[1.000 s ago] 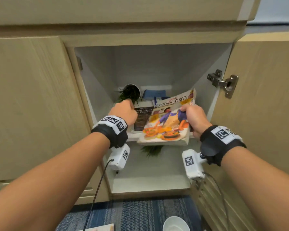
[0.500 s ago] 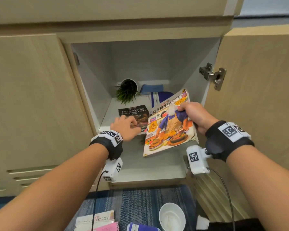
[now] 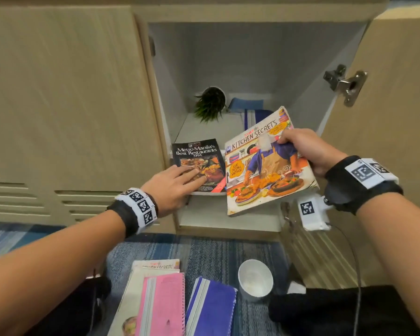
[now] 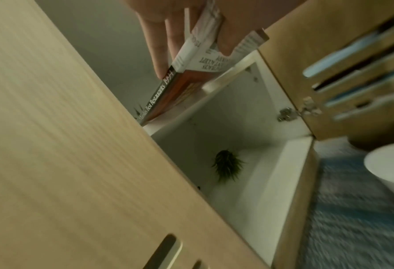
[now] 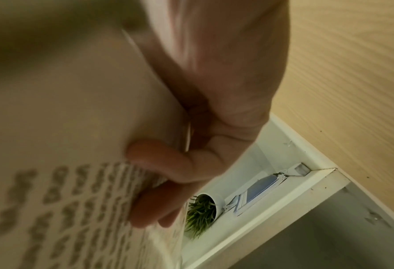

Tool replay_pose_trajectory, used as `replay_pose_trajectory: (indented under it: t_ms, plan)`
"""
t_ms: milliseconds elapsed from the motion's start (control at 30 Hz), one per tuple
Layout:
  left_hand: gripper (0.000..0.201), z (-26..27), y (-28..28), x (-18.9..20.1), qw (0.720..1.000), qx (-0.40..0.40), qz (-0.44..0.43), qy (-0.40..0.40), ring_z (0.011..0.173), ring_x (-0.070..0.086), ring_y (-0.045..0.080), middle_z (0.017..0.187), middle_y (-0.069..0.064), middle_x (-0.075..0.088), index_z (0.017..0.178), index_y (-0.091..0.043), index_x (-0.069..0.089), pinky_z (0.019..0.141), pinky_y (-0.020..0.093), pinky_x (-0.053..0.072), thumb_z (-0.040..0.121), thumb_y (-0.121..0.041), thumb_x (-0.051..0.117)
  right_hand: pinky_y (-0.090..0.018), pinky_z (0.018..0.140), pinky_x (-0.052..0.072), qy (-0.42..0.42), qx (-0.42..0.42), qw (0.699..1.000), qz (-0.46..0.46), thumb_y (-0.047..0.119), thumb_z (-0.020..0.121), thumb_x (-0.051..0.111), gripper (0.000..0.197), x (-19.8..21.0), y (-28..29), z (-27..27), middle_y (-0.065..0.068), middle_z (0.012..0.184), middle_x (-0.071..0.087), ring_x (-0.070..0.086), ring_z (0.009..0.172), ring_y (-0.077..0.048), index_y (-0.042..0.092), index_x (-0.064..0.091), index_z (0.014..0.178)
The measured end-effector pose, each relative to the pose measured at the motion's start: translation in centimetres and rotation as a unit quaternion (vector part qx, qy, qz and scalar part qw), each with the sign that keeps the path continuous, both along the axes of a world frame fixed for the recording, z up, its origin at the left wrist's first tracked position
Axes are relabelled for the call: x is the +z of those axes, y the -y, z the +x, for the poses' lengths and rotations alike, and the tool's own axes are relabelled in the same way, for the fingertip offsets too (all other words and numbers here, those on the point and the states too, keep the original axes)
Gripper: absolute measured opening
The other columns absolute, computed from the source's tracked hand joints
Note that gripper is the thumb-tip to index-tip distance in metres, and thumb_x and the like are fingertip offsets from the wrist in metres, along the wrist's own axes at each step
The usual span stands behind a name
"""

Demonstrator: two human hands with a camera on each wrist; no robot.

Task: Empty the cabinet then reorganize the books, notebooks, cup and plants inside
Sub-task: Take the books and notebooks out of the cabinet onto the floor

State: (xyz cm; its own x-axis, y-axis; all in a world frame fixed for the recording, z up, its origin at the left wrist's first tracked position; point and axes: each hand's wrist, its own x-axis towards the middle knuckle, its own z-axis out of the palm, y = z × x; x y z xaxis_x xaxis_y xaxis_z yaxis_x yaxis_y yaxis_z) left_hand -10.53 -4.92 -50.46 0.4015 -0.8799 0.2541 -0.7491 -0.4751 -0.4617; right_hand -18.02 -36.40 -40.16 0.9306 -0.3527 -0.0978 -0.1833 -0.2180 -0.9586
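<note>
Right hand (image 3: pixel 306 151) clamps the Kitchen Secrets book (image 3: pixel 264 166) by its far right edge, clear of the shelf (image 3: pixel 204 127); left hand (image 3: pixel 172 185) pinches the Metro Manila book (image 3: pixel 199 163) overhanging the shelf front, long axis pointing inward

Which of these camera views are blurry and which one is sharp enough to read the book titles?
Head view: sharp, both titles readable on the Kitchen Secrets book and the Metro Manila's Best Restaurants book. Left wrist view: dim, carpet smeared, spine text legible. Right wrist view: heavily blurred, print unreadable.
</note>
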Motion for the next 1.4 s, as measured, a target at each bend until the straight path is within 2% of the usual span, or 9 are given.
replay_pose_trajectory:
  t_ms: [133,333,433,533,700,933,1100,1267,1400]
  plan:
    - [0.070,-1.8,-4.5,-0.5,0.995,-0.033,0.090,-0.015,0.115,0.063,0.034,0.127,0.014,0.066,0.137,-0.018,0.051,0.093,0.050,0.054,0.070,-0.012,0.070,-0.022,0.043,0.051,-0.050,0.057,0.996,-0.056,0.012,0.091,0.054,0.012,-1.0,-2.5,-0.9,-0.007,0.060,0.068,0.064,0.042,-0.017,0.010,0.060,0.081]
    - [0.036,-4.7,-7.8,-5.6,0.970,-0.046,0.199,-0.129,0.092,0.068,0.024,0.110,0.000,0.071,0.121,-0.024,0.056,0.077,0.036,0.057,0.088,-0.017,0.043,-0.029,0.059,0.052,-0.148,0.183,0.953,-0.189,0.020,0.088,0.056,0.018,-5.7,-8.9,-1.5,-0.016,0.077,0.072,0.066,0.064,-0.027,0.009,0.067,0.078]
    - [0.035,-4.7,-9.0,-9.3,0.961,0.018,0.209,-0.177,0.098,0.069,0.025,0.117,0.000,0.070,0.118,-0.027,0.058,0.077,0.037,0.059,0.086,-0.016,0.053,-0.017,0.047,0.046,-0.196,0.229,0.929,-0.215,0.013,0.087,0.054,0.024,-10.2,-12.2,-1.1,-0.011,0.066,0.067,0.062,0.061,-0.026,0.008,0.066,0.066]
    - [0.039,-3.7,-9.7,-12.0,0.956,0.078,0.203,-0.196,0.115,0.063,0.024,0.127,-0.001,0.066,0.127,-0.030,0.056,0.093,0.039,0.053,0.090,-0.018,0.050,-0.023,0.055,0.054,-0.240,0.233,0.925,-0.181,0.003,0.081,0.056,0.014,-16.2,-15.0,-0.4,-0.011,0.073,0.063,0.063,0.071,-0.029,0.004,0.064,0.069]
    - [0.053,-2.8,-10.8,-16.1,0.945,0.146,0.204,-0.209,0.133,0.045,0.024,0.142,-0.002,0.055,0.142,-0.030,0.047,0.110,0.040,0.034,0.094,-0.009,0.045,-0.046,0.078,0.061,-0.252,0.189,0.947,-0.059,0.028,0.094,0.049,0.037,-28.3,-16.5,1.3,-0.014,0.113,0.073,0.073,0.098,-0.033,0.006,0.060,0.122]
    - [0.053,-2.9,-12.2,-21.9,0.910,0.199,0.171,-0.321,0.140,0.036,0.023,0.150,-0.005,0.047,0.144,-0.033,0.047,0.115,0.040,0.028,0.097,-0.010,0.045,-0.050,0.065,0.061,-0.313,0.095,0.934,0.143,0.007,0.101,0.044,0.018,-34.6,-17.5,0.6,-0.020,0.109,0.073,0.070,0.103,-0.041,0.016,0.059,0.099]
    - [0.076,-3.6,-12.8,-24.6,0.822,0.289,0.186,-0.455,0.124,0.054,0.027,0.145,0.005,0.049,0.144,-0.055,0.033,0.100,0.040,0.050,0.087,-0.007,0.052,-0.053,0.090,0.058,-0.348,0.128,0.928,0.030,0.030,0.067,0.061,0.040,-45.4,-16.1,1.6,-0.008,0.099,0.076,0.073,0.095,-0.033,0.015,0.067,0.103]
    - [0.081,-3.6,-11.3,-23.5,0.762,0.327,0.227,-0.511,0.121,0.058,0.028,0.144,0.006,0.052,0.149,-0.040,0.035,0.094,0.034,0.051,0.081,-0.011,0.067,-0.034,0.087,0.057,-0.332,0.150,0.929,-0.065,0.035,0.051,0.078,0.090,-42.1,-17.0,0.7,0.003,0.114,0.071,0.069,0.099,-0.017,0.020,0.048,0.135]
    - [0.034,-2.5,-8.3,-20.1,0.815,0.318,0.143,-0.463,0.111,0.064,0.024,0.121,0.001,0.070,0.119,-0.029,0.067,0.094,0.036,0.053,0.089,-0.029,0.051,-0.026,0.092,0.048,-0.287,0.199,0.925,-0.150,0.016,0.090,0.064,0.028,-34.2,-16.9,0.4,-0.007,0.124,0.069,0.063,0.111,-0.024,0.009,0.072,0.116]
